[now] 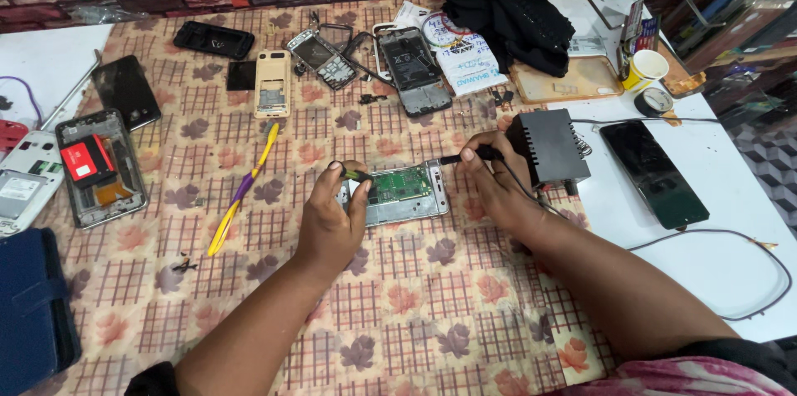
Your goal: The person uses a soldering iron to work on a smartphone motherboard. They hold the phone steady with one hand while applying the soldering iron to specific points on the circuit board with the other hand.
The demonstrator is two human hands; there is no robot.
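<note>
An opened phone point(403, 194) with a bare green circuit board lies on the patterned tablecloth point(398, 313) in the middle. My left hand point(332, 217) rests on its left end and pinches a small green-tipped tool at the phone's top left corner. My right hand point(494, 180) is at the phone's right end and grips a thin black probe point(465, 158) with a cable, its tip pointing at the phone's top right corner. The cable runs back along my right wrist.
A black box point(548, 145) stands just right of my right hand. A dark phone point(653, 173) lies on the white surface farther right. Several dismantled phones lie at the back and left, plus a yellow and purple pry tool point(242, 188), black cloth point(506, 2) and a paper cup point(646, 69).
</note>
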